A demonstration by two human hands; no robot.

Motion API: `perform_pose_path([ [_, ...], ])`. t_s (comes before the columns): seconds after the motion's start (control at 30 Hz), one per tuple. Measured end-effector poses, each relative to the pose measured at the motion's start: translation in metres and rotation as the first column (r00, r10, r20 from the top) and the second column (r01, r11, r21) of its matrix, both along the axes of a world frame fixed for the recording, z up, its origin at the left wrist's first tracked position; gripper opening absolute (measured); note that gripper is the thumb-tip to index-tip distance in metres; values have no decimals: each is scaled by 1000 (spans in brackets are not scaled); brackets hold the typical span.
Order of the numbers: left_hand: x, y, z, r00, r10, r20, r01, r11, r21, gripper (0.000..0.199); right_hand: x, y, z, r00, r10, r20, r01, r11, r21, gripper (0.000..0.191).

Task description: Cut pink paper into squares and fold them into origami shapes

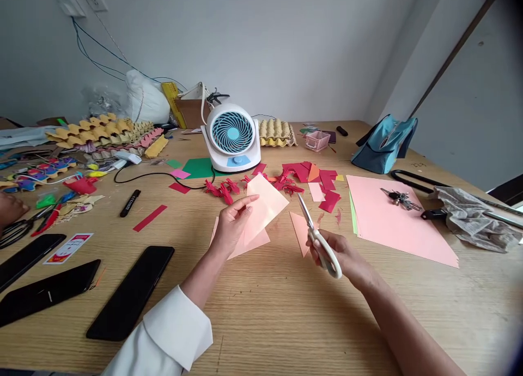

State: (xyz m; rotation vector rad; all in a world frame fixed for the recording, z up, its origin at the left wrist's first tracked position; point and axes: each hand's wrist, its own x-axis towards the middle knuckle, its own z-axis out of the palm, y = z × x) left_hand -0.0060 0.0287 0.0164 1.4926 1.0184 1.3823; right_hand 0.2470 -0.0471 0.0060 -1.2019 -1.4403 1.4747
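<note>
Pinched between the thumb and fingers of my left hand (231, 223) is a pale pink sheet of paper (267, 204), raised at a slant above the table. My right hand (337, 253) grips white-handled scissors (322, 248), their blades pointing up and away, a little right of the paper and apart from it. Under the left hand lies another pink paper piece (251, 245). A folded-looking pink piece (299, 231) rests beside the scissors. Just beyond, red cut-paper shapes (224, 190) and red scraps (330, 200) are spread on the wood.
A white fan (232, 133) stands behind the papers. Pink sheets with keys (402, 199) on top lie right, near a teal bag (384, 144). Black phones (131, 294), a marker (130, 203) and egg cartons (102, 133) are left. Another person's hand (12, 207) shows at the left edge.
</note>
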Motion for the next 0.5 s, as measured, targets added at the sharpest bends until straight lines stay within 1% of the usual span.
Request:
perform_pose_path([
  [0.1, -2, 0, 2, 999, 33, 14, -33, 999, 0, 30, -4, -4, 4, 994, 113, 11, -113, 993, 12, 48],
  [0.23, -4, -1, 5, 998, 20, 57, -19, 999, -26, 38, -7, -10, 3, 973, 225, 47, -224, 974, -22, 49],
  [0.33, -4, -3, 8, 998, 0, 61, 3, 999, -47, 42, -10, -11, -1, 963, 261, 63, -259, 965, -37, 48],
  [0.5, -1, -8, 13, 997, -30, 66, 34, 997, -66, 45, -14, -11, -4, 956, 276, 104, -271, 961, -58, 46],
])
